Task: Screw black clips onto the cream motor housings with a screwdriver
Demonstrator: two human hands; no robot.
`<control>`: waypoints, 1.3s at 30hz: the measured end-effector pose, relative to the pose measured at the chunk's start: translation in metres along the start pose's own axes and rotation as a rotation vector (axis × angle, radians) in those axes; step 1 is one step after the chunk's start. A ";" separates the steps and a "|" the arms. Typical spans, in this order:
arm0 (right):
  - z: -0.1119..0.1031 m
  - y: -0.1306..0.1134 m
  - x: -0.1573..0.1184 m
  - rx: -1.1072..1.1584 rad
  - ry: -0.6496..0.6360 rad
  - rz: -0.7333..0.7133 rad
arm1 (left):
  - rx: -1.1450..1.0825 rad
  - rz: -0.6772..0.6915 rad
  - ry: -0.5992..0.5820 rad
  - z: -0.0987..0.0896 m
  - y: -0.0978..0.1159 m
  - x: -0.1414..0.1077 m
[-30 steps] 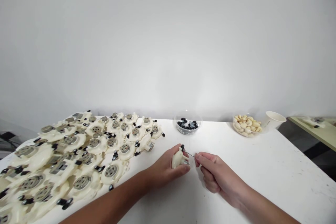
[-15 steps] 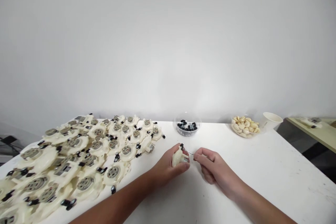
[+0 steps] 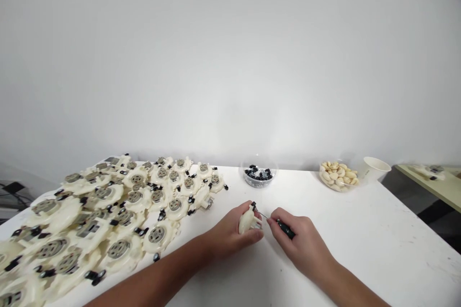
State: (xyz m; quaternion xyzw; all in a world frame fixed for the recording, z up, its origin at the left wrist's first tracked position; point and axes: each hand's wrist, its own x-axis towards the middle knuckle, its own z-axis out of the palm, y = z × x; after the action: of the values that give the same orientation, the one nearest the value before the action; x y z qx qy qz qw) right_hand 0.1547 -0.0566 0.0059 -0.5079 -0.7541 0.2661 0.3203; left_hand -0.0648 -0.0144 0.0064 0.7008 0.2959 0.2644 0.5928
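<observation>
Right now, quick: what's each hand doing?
Left hand: closed, holding a cream plastic housing.
Right hand: closed, holding a small screwdriver, its tip at the housing.

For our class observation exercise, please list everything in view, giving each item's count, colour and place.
plastic housings with metal discs: dozens, cream with grey discs and black parts, spread over the table's left side
clear bowl: one, holding small black and metal parts, at the table's far edge
clear bowl: one, holding pale curved pieces, right of the first bowl
paper cup: one, white, far right corner
white table: one, under everything
second table: one, pale, beyond the right edge
held cream housing: one, in the left hand
small screwdriver: one, black handle, in the right hand
left hand: gripping the housing
right hand: gripping the screwdriver, shaft toward the housing
</observation>
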 end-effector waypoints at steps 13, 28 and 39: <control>0.012 0.013 0.012 0.698 -0.121 0.388 | 0.041 0.006 0.072 0.003 -0.005 0.004; -0.007 0.027 0.019 0.038 0.013 0.191 | -0.029 -0.011 0.045 0.001 0.017 0.000; -0.027 -0.004 0.022 -0.050 0.259 -0.079 | -0.139 -0.048 0.146 -0.001 -0.019 0.014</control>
State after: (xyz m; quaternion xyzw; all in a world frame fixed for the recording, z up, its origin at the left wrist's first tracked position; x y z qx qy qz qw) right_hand 0.1665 -0.0355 0.0315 -0.5155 -0.7324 0.1668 0.4124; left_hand -0.0577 -0.0012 -0.0120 0.6298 0.3358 0.3202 0.6230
